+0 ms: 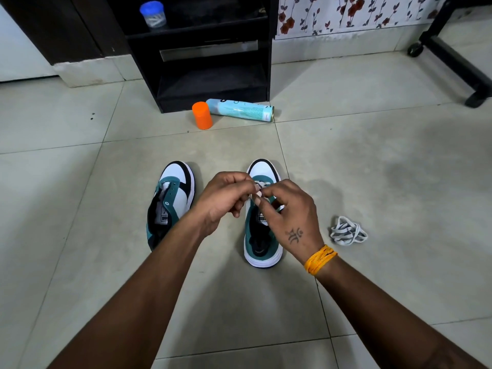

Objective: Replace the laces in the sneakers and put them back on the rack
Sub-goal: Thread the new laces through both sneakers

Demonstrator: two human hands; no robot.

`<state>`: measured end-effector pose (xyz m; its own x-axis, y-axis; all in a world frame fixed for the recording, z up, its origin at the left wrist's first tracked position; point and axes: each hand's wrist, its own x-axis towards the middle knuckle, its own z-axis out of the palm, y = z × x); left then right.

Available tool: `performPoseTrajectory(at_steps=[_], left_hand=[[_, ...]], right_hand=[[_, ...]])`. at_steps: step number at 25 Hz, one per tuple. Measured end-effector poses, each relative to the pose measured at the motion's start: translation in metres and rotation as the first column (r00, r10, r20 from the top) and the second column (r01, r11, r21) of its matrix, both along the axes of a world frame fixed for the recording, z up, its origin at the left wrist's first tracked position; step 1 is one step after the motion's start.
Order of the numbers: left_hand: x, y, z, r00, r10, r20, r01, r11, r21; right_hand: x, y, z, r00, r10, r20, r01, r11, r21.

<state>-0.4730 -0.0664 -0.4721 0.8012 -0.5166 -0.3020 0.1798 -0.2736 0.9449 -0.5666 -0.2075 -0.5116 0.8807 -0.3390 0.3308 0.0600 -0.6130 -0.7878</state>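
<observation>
Two teal, white and black sneakers stand side by side on the tiled floor, toes pointing away from me. The left sneaker (173, 198) has bare eyelets and no lace. Over the right sneaker (262, 235) my left hand (226, 201) and my right hand (290, 217) meet, each pinching a white lace (262, 185) near the front eyelets. A loose bundle of white lace (347, 230) lies on the floor to the right of the shoes.
A black shoe rack (213, 54) stands straight ahead, with a blue-lidded jar (153, 14) on its shelf. An orange cap (202, 115) and a fallen light-blue spray can (239, 109) lie in front of it. A black wheeled stand (452, 57) is at the far right.
</observation>
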Motion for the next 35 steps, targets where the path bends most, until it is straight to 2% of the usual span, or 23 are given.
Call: performPoseTrajectory(at_steps=[3, 7, 10, 13, 15, 18, 21, 24, 27, 35], left_hand=[[0.003, 0.003, 0.004, 0.998, 0.023, 0.06, -0.024, 0.999, 0.022], [0.014, 0.013, 0.003, 0.956, 0.039, 0.29, -0.084, 0.985, 0.147], [0.022, 0.021, -0.004, 0.937, 0.052, 0.346, -0.124, 0.974, 0.19], [0.023, 0.027, -0.018, 0.935, 0.026, 0.354, -0.128, 0.954, 0.27], [0.025, 0.032, -0.027, 0.929, -0.012, 0.37, -0.131, 0.924, 0.359], [0.025, 0.037, -0.039, 0.906, -0.153, 0.394, -0.097, 0.832, 0.546], [0.018, 0.037, -0.049, 0.878, -0.255, 0.405, -0.077, 0.761, 0.644], [0.011, 0.03, -0.05, 0.854, -0.237, 0.462, -0.071, 0.828, 0.556], [0.004, 0.017, -0.047, 0.829, -0.213, 0.516, -0.047, 0.894, 0.445], [0.002, 0.014, -0.054, 0.762, -0.173, 0.624, -0.1, 0.921, 0.377]], right_hand=[[-0.002, 0.0, 0.006, 0.999, -0.04, -0.001, 0.04, 0.997, 0.058], [-0.003, -0.013, 0.022, 0.994, -0.07, -0.08, 0.09, 0.952, 0.291], [-0.002, -0.027, 0.02, 0.988, -0.07, -0.14, 0.123, 0.902, 0.414], [-0.003, -0.035, 0.003, 0.958, -0.169, -0.229, 0.241, 0.913, 0.331], [-0.008, -0.044, -0.011, 0.923, -0.237, -0.302, 0.306, 0.929, 0.207], [-0.016, -0.055, -0.028, 0.856, -0.239, -0.458, 0.245, 0.968, -0.047], [-0.015, -0.053, -0.035, 0.774, -0.23, -0.59, 0.176, 0.973, -0.15], [-0.012, -0.044, -0.028, 0.83, -0.132, -0.542, 0.064, 0.988, -0.142], [-0.008, -0.035, -0.017, 0.911, -0.039, -0.41, -0.005, 0.994, -0.106], [-0.006, -0.025, -0.018, 0.974, -0.005, -0.228, -0.013, 0.997, -0.075]])
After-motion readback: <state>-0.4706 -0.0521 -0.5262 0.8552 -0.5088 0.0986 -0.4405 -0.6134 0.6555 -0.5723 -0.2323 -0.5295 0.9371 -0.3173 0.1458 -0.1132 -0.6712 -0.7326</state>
